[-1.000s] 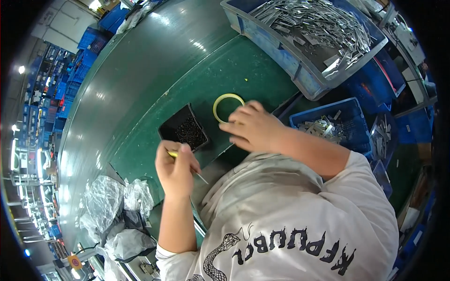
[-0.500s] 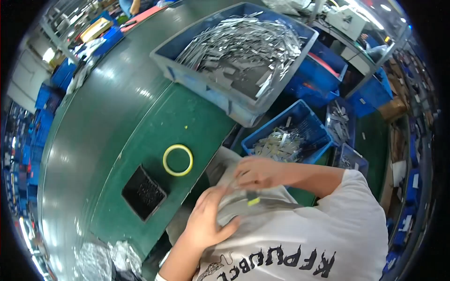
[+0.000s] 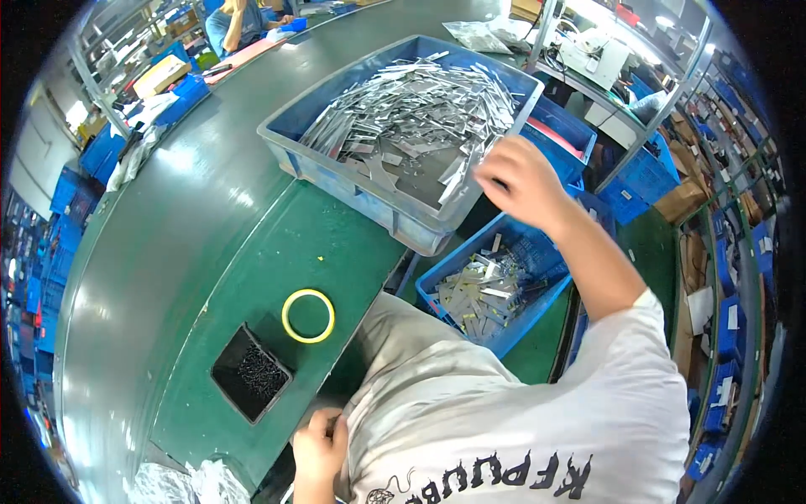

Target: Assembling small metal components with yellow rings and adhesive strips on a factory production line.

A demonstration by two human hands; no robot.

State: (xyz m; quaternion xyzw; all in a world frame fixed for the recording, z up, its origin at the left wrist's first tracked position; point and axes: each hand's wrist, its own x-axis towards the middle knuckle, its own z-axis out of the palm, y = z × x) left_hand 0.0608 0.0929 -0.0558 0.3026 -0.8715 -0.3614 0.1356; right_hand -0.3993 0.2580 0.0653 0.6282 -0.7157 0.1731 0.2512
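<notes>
My right hand (image 3: 522,183) is raised at the right rim of a large grey-blue bin (image 3: 353,197) filled with thin silvery metal strips (image 3: 420,105). Its fingers are curled together; whatever they hold, if anything, is hidden. Low beside the table's near edge, my left hand (image 3: 319,449) is closed, with a dark spot between thumb and fingers that I cannot make out. On the green table top (image 3: 243,294) lie a yellow tape roll (image 3: 287,322) and, nearest my left hand, a black tray (image 3: 225,388) of small dark screw-like pieces (image 3: 262,374).
Below the bin, a blue crate (image 3: 525,323) holds metal pieces with yellowish marks (image 3: 478,294). More blue crates (image 3: 558,126) stand behind it. Clear plastic bags (image 3: 189,483) lie at the lower left. Across the table sits another person (image 3: 239,29). Shelves line the right side.
My hands were together over my lap, with a small piece bearing a yellow strip near them. The right has moved up to the bin's rim; the left has drawn back toward me and closed.
</notes>
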